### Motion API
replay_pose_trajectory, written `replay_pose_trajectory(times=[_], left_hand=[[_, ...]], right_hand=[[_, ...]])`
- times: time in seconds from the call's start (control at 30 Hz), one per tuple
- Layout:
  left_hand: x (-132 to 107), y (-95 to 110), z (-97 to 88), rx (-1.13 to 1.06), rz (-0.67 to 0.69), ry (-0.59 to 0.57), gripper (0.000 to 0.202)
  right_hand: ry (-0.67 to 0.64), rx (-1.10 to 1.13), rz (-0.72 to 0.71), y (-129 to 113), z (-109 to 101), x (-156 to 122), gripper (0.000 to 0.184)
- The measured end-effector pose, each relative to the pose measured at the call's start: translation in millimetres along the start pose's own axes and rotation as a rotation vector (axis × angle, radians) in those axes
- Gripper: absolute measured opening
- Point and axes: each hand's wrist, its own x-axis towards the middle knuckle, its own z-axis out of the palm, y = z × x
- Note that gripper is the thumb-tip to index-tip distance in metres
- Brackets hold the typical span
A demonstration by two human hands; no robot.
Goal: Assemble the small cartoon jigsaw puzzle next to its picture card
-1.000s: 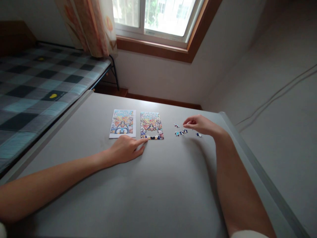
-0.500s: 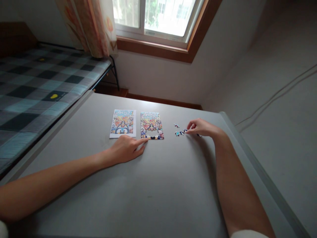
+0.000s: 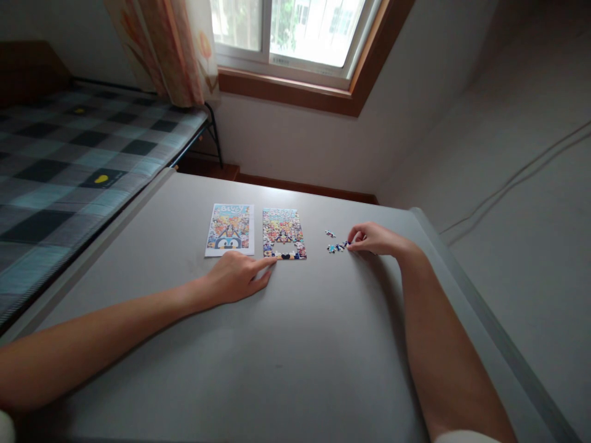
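A small colourful jigsaw puzzle [image 3: 283,232] lies on the grey table [image 3: 277,344], with a gap along its near edge. Left of it lies a printed reference picture [image 3: 229,229]. My left hand [image 3: 235,278] rests flat on the table with its forefinger stretched out to the puzzle's near left corner. A few loose puzzle pieces [image 3: 336,245] lie to the right of the puzzle. My right hand [image 3: 376,239] is down among them, thumb and fingers pinched on a loose piece at the right end of the group.
A bed with a checked grey and blue cover [image 3: 69,154] runs along the table's left edge. Behind the table are a white wall, a wood-framed window [image 3: 295,43] and a floral curtain [image 3: 166,49]. The table's right rim [image 3: 466,295] meets bare floor.
My right hand dropped from above the loose pieces onto the table and pinched at them. My left hand stayed in place at the puzzle's corner.
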Motion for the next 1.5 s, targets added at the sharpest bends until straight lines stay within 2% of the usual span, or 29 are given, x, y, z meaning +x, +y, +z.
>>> replay_pose_trajectory(times=[1.17,1.5], left_hand=[[0.1,0.5,0.3,-0.013,-0.003,0.008,0.034],[0.6,0.9,-0.7,0.000,-0.016,-0.019,0.033]], right_hand=[[0.031,0.003,-0.009,11.6,-2.8,2.6,0.027],[0.023,-0.001,-0.011,4.8,-2.5,-0.6,0.019]])
